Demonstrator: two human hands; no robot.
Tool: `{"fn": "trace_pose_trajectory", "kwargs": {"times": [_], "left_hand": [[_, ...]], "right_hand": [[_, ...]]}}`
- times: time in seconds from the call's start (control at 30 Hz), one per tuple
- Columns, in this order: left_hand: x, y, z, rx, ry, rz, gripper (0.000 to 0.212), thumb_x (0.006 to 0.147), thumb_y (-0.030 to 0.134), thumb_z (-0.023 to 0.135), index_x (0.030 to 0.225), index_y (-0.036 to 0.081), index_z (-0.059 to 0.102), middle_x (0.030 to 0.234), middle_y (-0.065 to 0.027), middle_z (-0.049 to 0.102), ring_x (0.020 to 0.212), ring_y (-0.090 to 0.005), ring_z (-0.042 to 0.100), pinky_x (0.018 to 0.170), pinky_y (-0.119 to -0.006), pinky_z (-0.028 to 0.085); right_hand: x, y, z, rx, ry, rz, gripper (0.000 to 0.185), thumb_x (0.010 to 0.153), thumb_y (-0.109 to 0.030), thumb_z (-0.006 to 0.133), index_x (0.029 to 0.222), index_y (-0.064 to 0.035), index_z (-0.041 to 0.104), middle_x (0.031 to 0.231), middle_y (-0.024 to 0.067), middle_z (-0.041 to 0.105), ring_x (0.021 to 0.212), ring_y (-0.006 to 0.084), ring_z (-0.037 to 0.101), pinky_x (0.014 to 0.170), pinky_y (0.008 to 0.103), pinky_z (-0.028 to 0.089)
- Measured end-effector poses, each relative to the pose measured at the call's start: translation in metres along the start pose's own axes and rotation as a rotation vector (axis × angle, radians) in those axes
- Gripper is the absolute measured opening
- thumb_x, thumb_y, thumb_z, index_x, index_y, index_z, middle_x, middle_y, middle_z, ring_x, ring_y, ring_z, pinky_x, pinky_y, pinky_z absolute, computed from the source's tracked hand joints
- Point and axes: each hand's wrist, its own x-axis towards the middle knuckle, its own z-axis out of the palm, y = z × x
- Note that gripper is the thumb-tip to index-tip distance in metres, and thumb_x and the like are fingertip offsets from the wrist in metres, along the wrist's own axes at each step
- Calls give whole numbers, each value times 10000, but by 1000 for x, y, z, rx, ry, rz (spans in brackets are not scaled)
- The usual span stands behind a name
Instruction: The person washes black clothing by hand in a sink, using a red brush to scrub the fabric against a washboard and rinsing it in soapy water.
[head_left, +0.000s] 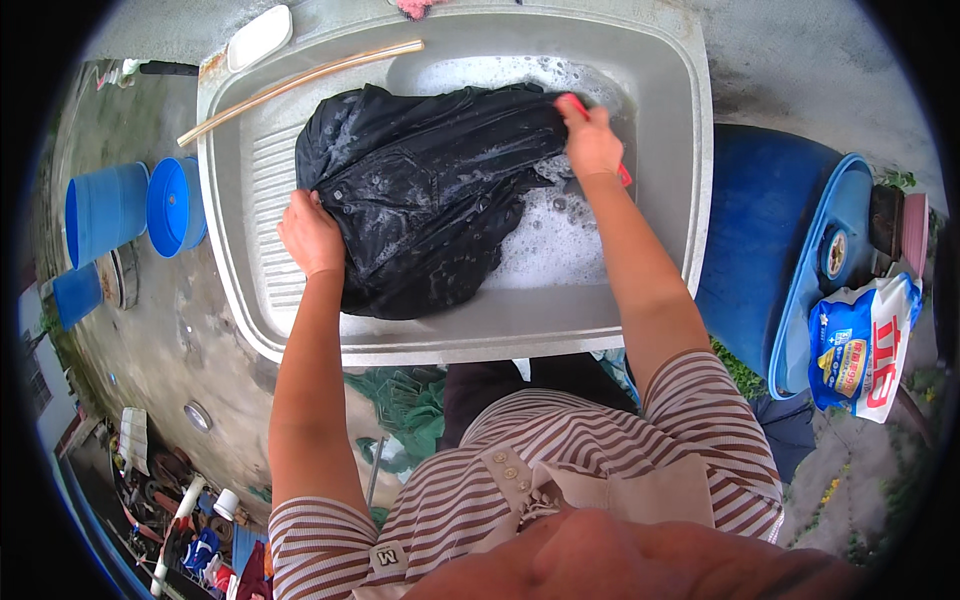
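Observation:
A wet black garment (420, 195) with a flap pocket and buttons lies over the ribbed washboard side (279, 225) of a grey laundry sink (480, 330). Patches of suds cling to it. My left hand (311, 236) grips the garment's left edge, near a button. My right hand (594, 146) is closed around a red-handled tool (625, 175), perhaps a scrubbing brush, at the garment's right end; the hand hides most of it. Foamy water (555, 247) fills the sink's right part.
A thin rod (300, 81) lies across the sink's upper left corner, beside a white dish (259, 37). A large blue barrel (765, 240) stands right of the sink, with a detergent bag (862, 349) near its end. Blue buckets (109, 214) are at far left.

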Motion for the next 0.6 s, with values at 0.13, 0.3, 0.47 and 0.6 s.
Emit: {"fn": "trace_pose_trajectory", "kwargs": {"times": [0.13, 0.3, 0.47, 0.6], "left_hand": [[1, 1, 0, -21, -77, -46, 179, 1052, 218, 520, 968, 68, 569, 880, -143, 683, 870, -369, 629, 808, -483, 426], [-1, -1, 1, -7, -10, -20, 175, 1054, 214, 515, 977, 67, 571, 894, -156, 680, 867, -379, 625, 819, -489, 431], [-1, 0, 0, 5, -86, -34, 178, 1055, 216, 516, 984, 64, 575, 878, -165, 670, 855, -385, 620, 814, -490, 437], [0, 3, -1, 4, -108, -61, 175, 1055, 207, 517, 978, 59, 571, 870, -165, 667, 863, -383, 620, 816, -496, 431]], "right_hand": [[-24, -46, -8, 129, -75, 14, 390, 1024, -218, 565, 1368, -389, 630, 1114, 106, 594, 869, 332, 698, 775, 458, 582], [-80, -138, 15, 383, -178, -631, 472, 953, -120, 631, 1320, -415, 664, 1013, 77, 554, 811, 276, 681, 672, 418, 595], [-3, -12, 3, -104, -260, -80, 303, 1063, -311, 519, 1331, -351, 654, 1089, 117, 614, 884, 365, 712, 721, 482, 575], [-30, -27, -10, 205, -92, 70, 304, 1025, -270, 581, 1294, -359, 691, 1057, 108, 628, 904, 332, 699, 740, 453, 581]]}}
